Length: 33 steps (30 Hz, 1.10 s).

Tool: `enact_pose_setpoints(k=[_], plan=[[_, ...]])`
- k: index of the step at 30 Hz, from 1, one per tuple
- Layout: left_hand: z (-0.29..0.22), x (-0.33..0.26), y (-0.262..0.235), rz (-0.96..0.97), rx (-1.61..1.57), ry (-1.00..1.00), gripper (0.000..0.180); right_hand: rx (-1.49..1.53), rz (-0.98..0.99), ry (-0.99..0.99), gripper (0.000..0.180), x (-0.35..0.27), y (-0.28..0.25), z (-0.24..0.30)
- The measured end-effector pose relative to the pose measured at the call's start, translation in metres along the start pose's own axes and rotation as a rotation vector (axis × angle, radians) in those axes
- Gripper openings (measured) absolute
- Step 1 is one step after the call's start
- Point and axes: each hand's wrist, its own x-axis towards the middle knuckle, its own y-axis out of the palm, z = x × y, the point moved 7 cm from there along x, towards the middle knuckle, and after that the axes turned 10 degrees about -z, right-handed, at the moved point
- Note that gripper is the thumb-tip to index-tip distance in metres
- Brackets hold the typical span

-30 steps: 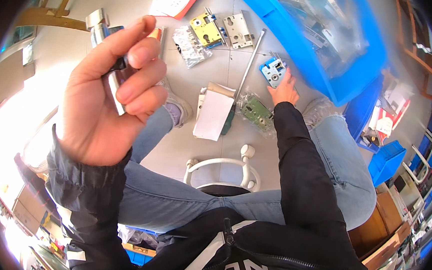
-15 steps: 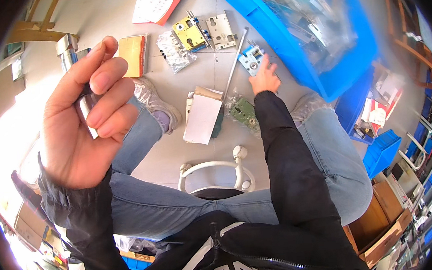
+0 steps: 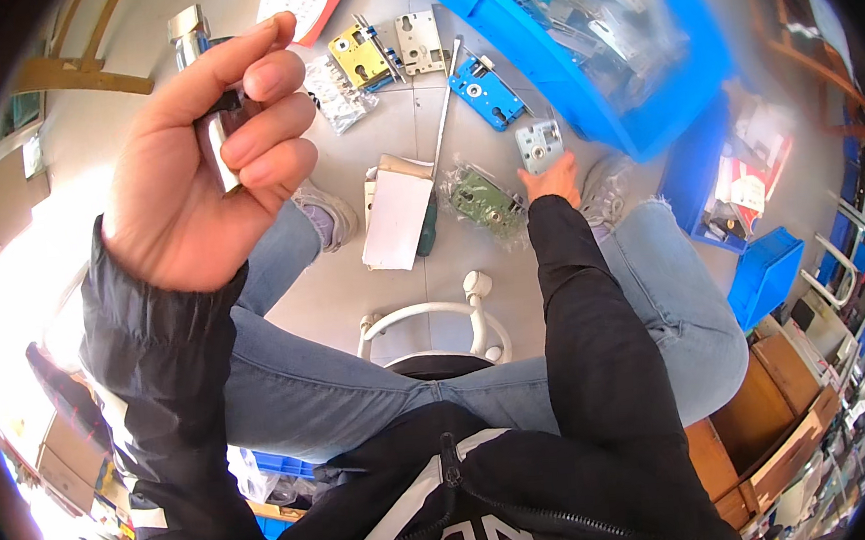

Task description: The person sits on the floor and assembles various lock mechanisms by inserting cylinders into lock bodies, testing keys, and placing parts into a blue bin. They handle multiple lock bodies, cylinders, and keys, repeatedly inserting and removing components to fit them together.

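Note:
My left hand is raised at the left, palm toward me, with its fingers curled round a shiny metal piece. One end of the piece shows above the fingers; its exact kind is unclear. Low over the floor, my right hand grips the near end of a silver lock body. Just beyond it lies a blue lock body. To the hand's left is a green lock body in clear plastic wrap.
Farther off lie a yellow lock body, a silver lock plate and a bag of small parts. A long metal rod reaches toward white paper. A big blue bin of bagged parts stands at the upper right.
My right hand has drawn the silver lock body toward me, away from the blue one, which now shows fully. My left hand has moved up and right with the metal piece.

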Motion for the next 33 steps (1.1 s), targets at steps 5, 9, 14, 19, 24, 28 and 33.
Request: enact_pose_setpoints(k=[5, 9, 14, 19, 24, 28, 33], plan=[[0.002, 0.005, -0.006, -0.044, -0.028, -0.011, 0.019, -0.105, 0.111, 0.092, 0.082, 0.004, 0.026, -0.034], [0.0, 0.009, -0.01, -0.106, -0.018, 0.006, 0.017, -0.106, 0.083, -0.003, 0.084, 0.015, 0.033, -0.022], [-0.002, 0.005, -0.01, -0.129, -0.053, -0.007, 0.017, 0.136, -0.171, -0.051, 0.067, 0.025, 0.003, 0.019], [-0.014, -0.007, -0.019, -0.143, -0.09, 0.046, 0.018, 0.368, -0.19, -0.499, 0.045, 0.032, -0.004, 0.162], [-0.025, -0.018, -0.038, -0.213, -0.215, 0.05, 0.015, 0.138, -0.08, -0.397, 0.055, 0.049, 0.029, 0.253], [-0.04, -0.027, -0.049, -0.241, -0.23, 0.098, 0.01, 0.107, -0.019, -0.338, 0.068, 0.06, 0.05, 0.27], [-0.042, -0.032, -0.051, -0.206, -0.233, 0.062, 0.01, 0.059, -0.033, -0.344, 0.065, 0.067, 0.046, 0.274]])
